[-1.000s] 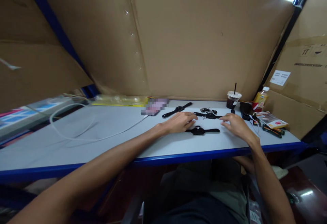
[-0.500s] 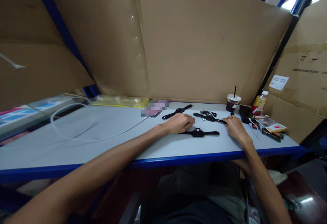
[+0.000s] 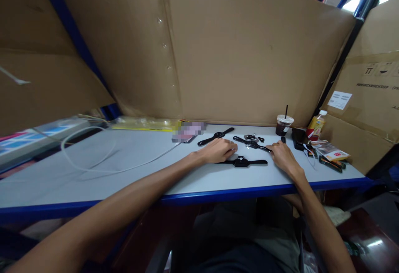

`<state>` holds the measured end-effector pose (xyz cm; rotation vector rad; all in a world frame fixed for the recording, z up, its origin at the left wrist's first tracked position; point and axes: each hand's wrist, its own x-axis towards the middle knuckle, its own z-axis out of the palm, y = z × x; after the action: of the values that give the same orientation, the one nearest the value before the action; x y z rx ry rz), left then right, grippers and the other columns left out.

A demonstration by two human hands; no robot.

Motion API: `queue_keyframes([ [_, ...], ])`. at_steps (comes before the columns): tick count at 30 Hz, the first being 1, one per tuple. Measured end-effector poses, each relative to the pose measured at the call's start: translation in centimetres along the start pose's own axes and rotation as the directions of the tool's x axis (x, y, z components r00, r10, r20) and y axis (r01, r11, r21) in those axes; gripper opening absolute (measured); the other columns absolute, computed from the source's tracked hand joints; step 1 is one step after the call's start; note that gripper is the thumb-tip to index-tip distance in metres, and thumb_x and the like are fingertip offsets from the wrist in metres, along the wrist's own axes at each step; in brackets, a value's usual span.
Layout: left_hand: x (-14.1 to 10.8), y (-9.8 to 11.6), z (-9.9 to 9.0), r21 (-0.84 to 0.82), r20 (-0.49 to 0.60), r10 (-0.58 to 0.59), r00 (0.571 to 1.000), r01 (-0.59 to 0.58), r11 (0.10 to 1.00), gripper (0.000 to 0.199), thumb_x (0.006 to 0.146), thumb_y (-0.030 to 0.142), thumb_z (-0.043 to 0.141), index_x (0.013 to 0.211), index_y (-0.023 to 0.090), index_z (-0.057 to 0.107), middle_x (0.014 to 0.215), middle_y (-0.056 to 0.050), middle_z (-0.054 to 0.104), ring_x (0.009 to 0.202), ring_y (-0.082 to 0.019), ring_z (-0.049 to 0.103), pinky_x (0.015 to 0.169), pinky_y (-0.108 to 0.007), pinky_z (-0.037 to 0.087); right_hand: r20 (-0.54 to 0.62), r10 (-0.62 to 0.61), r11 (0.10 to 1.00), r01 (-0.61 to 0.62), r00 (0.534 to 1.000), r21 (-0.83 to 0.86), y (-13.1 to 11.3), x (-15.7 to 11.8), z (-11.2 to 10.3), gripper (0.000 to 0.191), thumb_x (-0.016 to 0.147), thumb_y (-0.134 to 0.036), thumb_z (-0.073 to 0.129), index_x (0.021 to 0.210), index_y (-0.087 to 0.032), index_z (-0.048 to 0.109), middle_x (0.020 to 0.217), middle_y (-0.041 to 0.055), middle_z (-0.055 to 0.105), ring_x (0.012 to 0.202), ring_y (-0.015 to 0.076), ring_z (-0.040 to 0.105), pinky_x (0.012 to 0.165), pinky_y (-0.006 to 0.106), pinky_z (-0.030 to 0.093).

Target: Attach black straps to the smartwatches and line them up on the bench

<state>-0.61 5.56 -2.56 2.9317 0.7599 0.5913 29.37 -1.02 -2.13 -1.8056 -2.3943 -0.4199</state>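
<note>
So the thing that just changed is on the right: the right hand (image 3: 280, 154) has come inward a bit, and the middle spokeshave (image 3: 253, 144) slid with it, now sitting slightly further toward 9 o'clock than half a second ago. Looks to me like the fingers are mostly closed in a pinch around its near-right handle tip, though I can't see the thumb properly. My read is that this spokeshave is the one being handled. It's lying at a slant, roughly from 10 to 4 o'clock, with the right hand at its 4 o'clock end. The left hand (image 3: 220, 150) hasn't really budged; it's down at about 8 o'clock from that tool, fingers loosely curled, right by the left handle of the near spokeshave (image 3: 241, 162). Can't tell whether it actually has hold of that handle, since the hand hides the end. That near one is at 7 o'clock from the middle one, and the far spokeshave (image 3: 218, 135) is off toward 10. There's a little group of loose metal parts (image 3: 249, 137) just beyond the middle tool at 12, too small to make out properly. Further out, the iced drink cup (image 3: 282, 128) stands at 2 o'clock on the white tabletop (image 3: 199, 179).
</note>
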Motion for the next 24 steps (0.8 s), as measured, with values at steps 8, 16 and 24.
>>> queue_keyframes([
  [8, 0.0, 0.4, -0.2, 0.052, 0.035, 0.004, 0.999, -0.006, 0.999, 0.030, 0.099, 0.023, 0.038, 0.087, 0.018, 0.066, 0.089, -0.010, 0.070, 0.076, -0.017, 0.060, 0.068, -0.033, 0.041, -0.038, -0.107, 0.958, 0.113, 0.994, 0.264, -0.9, 0.4, 0.3, 0.038, 0.095, -0.010, 0.053, 0.123, -0.025, 0.074, 0.113, 0.0067, 0.076, 0.109, 0.0237, 0.059, 0.093, 0.033, 0.046],
  [16, 0.1, 0.7, -0.4, 0.058, 0.020, 0.011, 1.000, -0.013, 0.998, 0.032, 0.098, 0.023, 0.038, 0.086, 0.017, 0.067, 0.086, -0.008, 0.069, 0.074, -0.016, 0.060, 0.067, -0.029, 0.040, -0.077, -0.201, 0.912, 0.215, 0.977, 0.349, -3.1, -0.1, -1.3, 0.023, 0.097, -0.027, 0.061, 0.110, -0.020, 0.078, 0.109, 0.0085, 0.075, 0.105, 0.0239, 0.059, 0.095, 0.036, 0.044],
  [24, 0.1, 1.5, -0.7, 0.176, 0.055, -0.099, 0.994, 0.088, 0.980, 0.032, 0.100, 0.026, 0.036, 0.092, 0.017, 0.066, 0.056, -0.003, 0.055, 0.049, -0.016, 0.043, 0.057, -0.033, 0.028, 0.026, -0.238, 0.929, 0.219, 0.971, 0.299, -4.3, -0.4, -0.6, 0.022, 0.093, -0.020, 0.063, 0.110, -0.022, 0.077, 0.108, 0.0093, 0.071, 0.109, 0.0252, 0.059, 0.094, 0.035, 0.043],
])
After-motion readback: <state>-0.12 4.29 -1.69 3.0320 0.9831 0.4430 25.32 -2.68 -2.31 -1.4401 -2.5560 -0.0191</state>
